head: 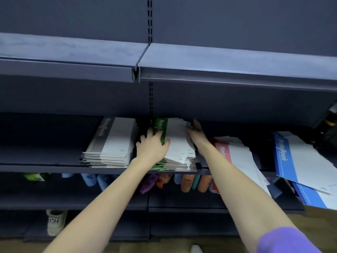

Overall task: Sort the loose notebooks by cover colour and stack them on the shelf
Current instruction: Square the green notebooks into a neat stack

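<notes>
Left hand (152, 145) lies on the green notebook stack (179, 147), fingers spread over the green spine band and thumb curled at its near edge; right hand (196, 132), fingers straight, presses the stack's far side. Both forearms reach up and forward to the shelf (54, 168), where the stack sits between the grey stack (114, 141) and loose red notebooks (235, 156). Thin, limp covers probably slide easily; squaring them by opposite edges seems safest
</notes>
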